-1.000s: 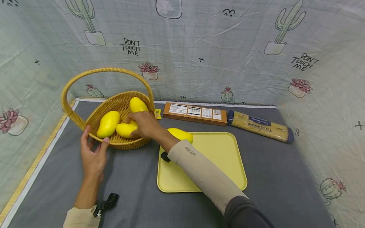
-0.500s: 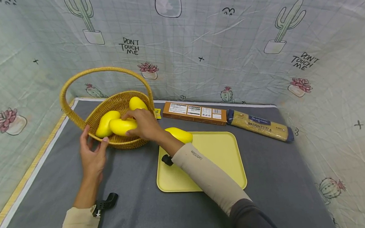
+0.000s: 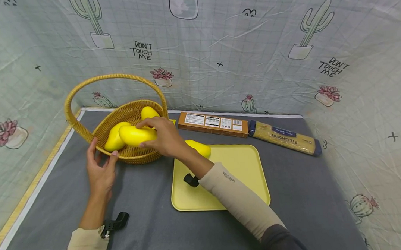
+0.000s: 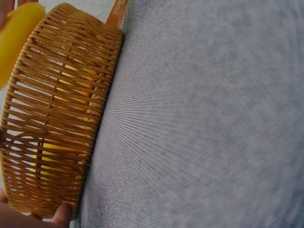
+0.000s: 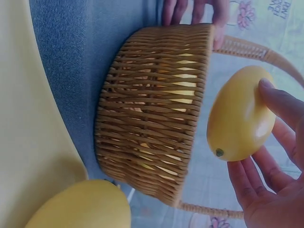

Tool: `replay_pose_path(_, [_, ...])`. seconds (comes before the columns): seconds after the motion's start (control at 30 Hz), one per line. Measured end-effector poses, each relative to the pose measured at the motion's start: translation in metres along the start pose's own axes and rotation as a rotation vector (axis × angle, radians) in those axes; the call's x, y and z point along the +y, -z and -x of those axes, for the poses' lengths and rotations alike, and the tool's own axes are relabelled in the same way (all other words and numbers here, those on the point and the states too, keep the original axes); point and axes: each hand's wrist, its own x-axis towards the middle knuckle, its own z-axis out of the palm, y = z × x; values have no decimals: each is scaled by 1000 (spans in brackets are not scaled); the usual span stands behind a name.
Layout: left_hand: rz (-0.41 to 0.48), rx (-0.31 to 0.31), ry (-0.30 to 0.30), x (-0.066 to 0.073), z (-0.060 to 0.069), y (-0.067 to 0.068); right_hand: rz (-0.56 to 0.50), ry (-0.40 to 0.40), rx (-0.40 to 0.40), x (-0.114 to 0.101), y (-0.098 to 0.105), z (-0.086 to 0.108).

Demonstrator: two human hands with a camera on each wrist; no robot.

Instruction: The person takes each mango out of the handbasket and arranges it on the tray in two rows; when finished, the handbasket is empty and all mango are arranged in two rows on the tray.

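Note:
My right hand [image 3: 167,135] grips a yellow mango [image 3: 135,136] by its right end. In the right wrist view that mango [image 5: 240,114] hangs beyond the rim of the wicker basket [image 5: 152,99], between thumb and fingers. My left hand [image 3: 101,170] holds the near left rim of the basket [image 3: 141,157], thumb at the front and fingers at the side. Inside the basket lie a mango [image 3: 113,139] on the left and another mango [image 3: 149,112] at the back right. One more mango [image 3: 199,148] rests on the yellow tray [image 3: 236,175], partly hidden by my right forearm.
Behind the tray lies a long brown box [image 3: 214,124] along the back edge. A spaghetti packet [image 3: 285,137] touches its right end. The basket's tall handle [image 3: 114,76] arches over its opening. A printed cloth [image 3: 217,46] hangs behind the grey table [image 3: 141,224].
My right hand has lifted the mango from the basket's floor, and the mango is now higher, over the basket. The left hand keeps its place on the rim.

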Motion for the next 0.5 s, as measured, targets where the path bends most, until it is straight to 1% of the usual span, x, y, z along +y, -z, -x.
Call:
replay_pose_path(0.2, [-15,5,0,-1,-1,-1,-45,11,33,-3,13,16])
replay_pose_path(0.43, [14,10,-4,-2,-2,-1,-67,3,49,-2,27,33])
replay_pose_path(0.5, [3,10,-1,-2,-1,-1,-69,-3,53,-1,31,38])
